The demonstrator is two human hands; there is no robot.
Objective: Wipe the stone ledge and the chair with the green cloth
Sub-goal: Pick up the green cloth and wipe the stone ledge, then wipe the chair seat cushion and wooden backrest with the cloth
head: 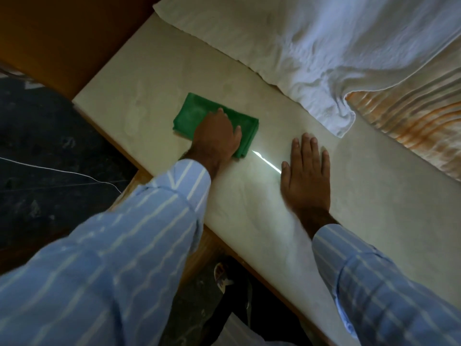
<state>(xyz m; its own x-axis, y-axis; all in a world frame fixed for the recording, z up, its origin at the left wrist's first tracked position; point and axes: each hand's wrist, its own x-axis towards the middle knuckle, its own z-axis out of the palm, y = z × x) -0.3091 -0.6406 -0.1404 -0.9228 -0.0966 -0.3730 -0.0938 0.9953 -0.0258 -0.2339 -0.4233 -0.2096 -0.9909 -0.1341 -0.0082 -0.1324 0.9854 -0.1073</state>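
Pale stone ledge [159, 78] running diagonally upper-left to lower-right, faint smears on surface, thin bright streak of light [265, 162] btwn the two hands. Green cloth [199, 113], folded into a flat rectangle, lying on ledge toward its upper-left end. Left hand [215, 137] pressed palm-down on cloth's near-right part, fingers spread flat over it, not gripping, thumb near cloth's right edge. Right hand [306, 174] flat on bare stone, fingers extended & slightly apart, nothing in it, well apart from cloth. Both arms in blue striped sleeves [119, 245]. White sheet [324, 46] rumpled along ledge's far side, one corner drooping onto stone; orange-striped fabric [419, 126] just beside it at right. Dark floor [45, 146] at left w/ thin white cord [62, 171] across it.
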